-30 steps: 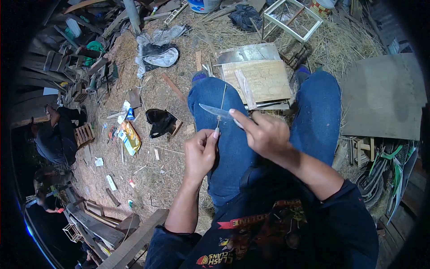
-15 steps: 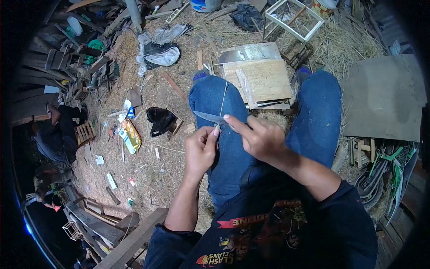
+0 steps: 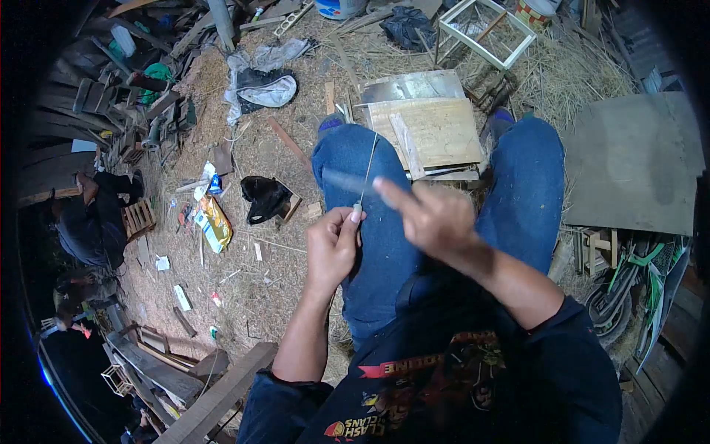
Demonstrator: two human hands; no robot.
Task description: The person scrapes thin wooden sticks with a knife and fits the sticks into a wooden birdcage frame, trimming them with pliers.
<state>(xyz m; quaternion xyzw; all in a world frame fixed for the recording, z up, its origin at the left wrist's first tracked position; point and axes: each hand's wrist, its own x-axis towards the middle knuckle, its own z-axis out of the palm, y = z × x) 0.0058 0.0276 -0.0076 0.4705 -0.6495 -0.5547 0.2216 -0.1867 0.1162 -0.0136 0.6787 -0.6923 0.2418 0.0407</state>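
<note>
My left hand (image 3: 333, 246) is closed over my thigh, pinching the thick pale end of a thin stick (image 3: 368, 172). The stick points up and away along my jeans. In my right hand (image 3: 438, 218) is a knife (image 3: 347, 185), its blade smeared by motion and pointing left across the stick. My right index finger lies along the back of the blade. The knife's handle is hidden in my palm. Whether the blade touches the stick I cannot tell.
Wooden boards (image 3: 436, 133) lie between my feet. A black plastic bag (image 3: 265, 198) and a yellow packet (image 3: 214, 226) are on the sawdust-strewn ground at left. A large sheet (image 3: 632, 166) lies right, above a small bike (image 3: 629, 288). Another person (image 3: 92, 229) sits far left.
My right hand has shifted slightly right with the knife, and the blade has risen off the stick's thick end, which shows more fully. My left hand stays almost still.
</note>
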